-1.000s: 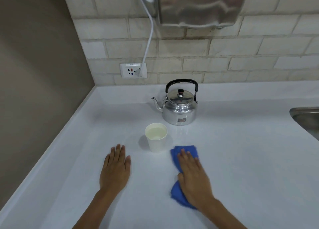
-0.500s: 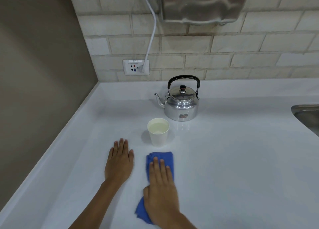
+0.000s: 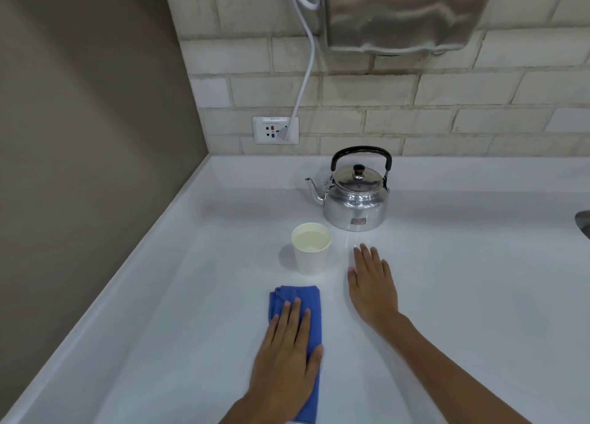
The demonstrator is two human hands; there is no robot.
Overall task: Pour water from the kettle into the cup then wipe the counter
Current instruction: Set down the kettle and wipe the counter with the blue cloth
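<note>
I see the blue cloth [image 3: 307, 299] now under my flat left hand [image 3: 284, 359] (right hand [image 3: 372, 286] open, empty), so wiping the desk [image 3: 463, 296] continues leftward.

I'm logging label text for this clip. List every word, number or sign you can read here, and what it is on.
Nothing can be read with certainty.
Wall socket: a small white label strip along its top edge carries print, too small and blurred to read.
Kettle: a small dark and red sticker low on its body, too blurred to read.
Paper cup, blue cloth: no text visible.
</note>
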